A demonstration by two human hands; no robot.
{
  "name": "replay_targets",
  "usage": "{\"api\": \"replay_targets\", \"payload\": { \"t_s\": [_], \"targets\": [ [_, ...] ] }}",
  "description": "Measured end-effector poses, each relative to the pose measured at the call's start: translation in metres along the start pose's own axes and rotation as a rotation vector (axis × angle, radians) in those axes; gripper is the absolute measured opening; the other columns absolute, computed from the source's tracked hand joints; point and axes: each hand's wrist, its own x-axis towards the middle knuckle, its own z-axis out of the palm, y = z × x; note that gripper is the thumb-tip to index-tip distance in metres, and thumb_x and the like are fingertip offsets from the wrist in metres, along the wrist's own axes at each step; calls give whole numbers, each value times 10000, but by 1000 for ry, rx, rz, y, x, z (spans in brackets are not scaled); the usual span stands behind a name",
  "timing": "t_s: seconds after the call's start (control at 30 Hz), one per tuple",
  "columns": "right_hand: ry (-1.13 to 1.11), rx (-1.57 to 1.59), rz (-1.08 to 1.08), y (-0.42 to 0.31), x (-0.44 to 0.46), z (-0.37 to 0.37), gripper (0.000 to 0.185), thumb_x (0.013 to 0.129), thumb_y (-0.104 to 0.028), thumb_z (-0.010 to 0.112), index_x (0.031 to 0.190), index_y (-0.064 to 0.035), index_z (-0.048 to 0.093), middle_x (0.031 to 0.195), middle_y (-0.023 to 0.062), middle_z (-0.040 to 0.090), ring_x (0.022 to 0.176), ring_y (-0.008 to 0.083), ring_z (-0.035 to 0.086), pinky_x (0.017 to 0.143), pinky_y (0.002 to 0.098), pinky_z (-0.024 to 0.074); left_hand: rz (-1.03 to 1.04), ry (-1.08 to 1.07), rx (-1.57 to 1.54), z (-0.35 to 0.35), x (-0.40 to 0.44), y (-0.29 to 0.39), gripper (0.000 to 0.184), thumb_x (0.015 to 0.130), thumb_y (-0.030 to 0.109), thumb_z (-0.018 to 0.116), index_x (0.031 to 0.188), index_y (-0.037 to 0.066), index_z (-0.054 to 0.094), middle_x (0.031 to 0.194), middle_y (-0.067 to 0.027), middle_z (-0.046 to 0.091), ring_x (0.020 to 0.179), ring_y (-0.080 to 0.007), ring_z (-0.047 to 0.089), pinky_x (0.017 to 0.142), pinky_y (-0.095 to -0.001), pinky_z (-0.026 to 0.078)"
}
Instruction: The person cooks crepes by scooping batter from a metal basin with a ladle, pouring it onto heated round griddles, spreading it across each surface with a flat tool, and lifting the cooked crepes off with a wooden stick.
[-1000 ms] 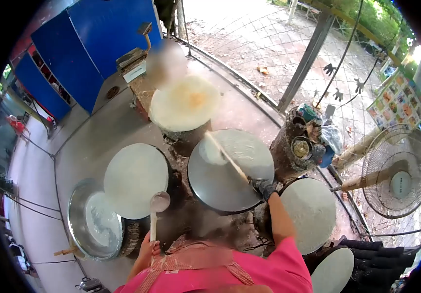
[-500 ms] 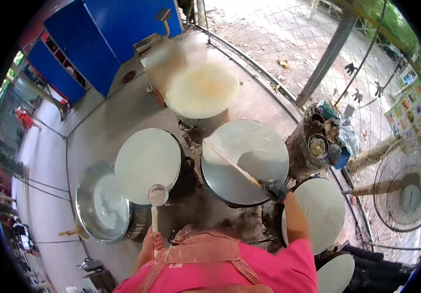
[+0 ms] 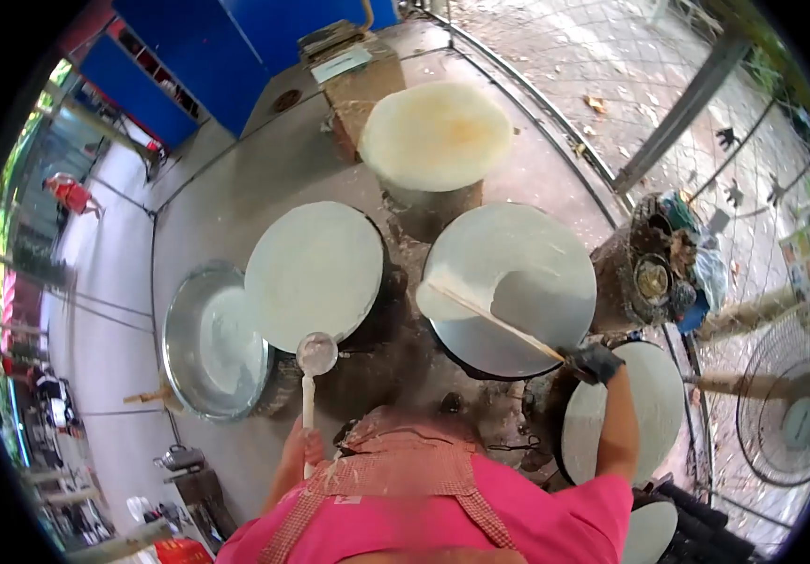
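Observation:
My right hand [image 3: 593,362], in a dark glove, is closed round a long wooden stick [image 3: 494,322]. The stick lies across a round griddle [image 3: 527,352], its far end at the left rim. White batter [image 3: 541,242] coats the griddle's far and left parts; a grey bare patch shows at the near right. Bare and closed, my left hand [image 3: 305,449] grips the pale handle of a ladle [image 3: 316,354]. The ladle's round bowl hangs over the near edge of a second griddle [image 3: 315,273], which is covered in white batter.
A large metal basin [image 3: 172,348] holding white liquid stands at the left. Beyond the griddles is a pale, browned round sheet [image 3: 438,136]. Another white-coated round [image 3: 644,414] is at my right. A fan [image 3: 800,414] and a drum of rubbish [image 3: 644,258] stand further right.
The view has shifted, so things appear higher and further right. The stick's far end has moved nearer to me along the griddle's left rim. The ladle stays at the second griddle's near edge.

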Motion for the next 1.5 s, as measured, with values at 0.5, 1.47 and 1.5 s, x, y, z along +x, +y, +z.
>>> {"api": "replay_targets", "payload": {
  "t_s": [0.5, 1.47, 1.5],
  "targets": [
    [287, -111, 239, -51, -110, 11, 325, 746, -354, 549, 706, -36, 605, 560, 38, 499, 472, 144, 456, 413, 292, 339, 5, -85, -5, -89, -10, 35, 559, 790, 98, 384, 1286, 244, 173, 567, 1, 318, 348, -75, 276, 282, -209, 239],
    [942, -381, 406, -48, -13, 349, 250, 769, -268, 449, 904, -130, 607, 900, 86, 594, 796, 221, 566, 701, 345, 443, -241, -814, -155, -141, -58, 128, 183, 816, 172, 407, 651, 97, 382, 596, -39, 331, 433, -130, 344, 335, -247, 327],
    [948, -311, 540, -49, -12, 335, 253, 770, -258, 442, 880, -96, 603, 863, 111, 592, 766, 229, 564, 672, 357, 443, -159, -782, -71, -137, -65, 128, 173, 813, 161, 407, 655, 96, 387, 599, -43, 336, 436, -130, 349, 340, -242, 326]
  ]
}}
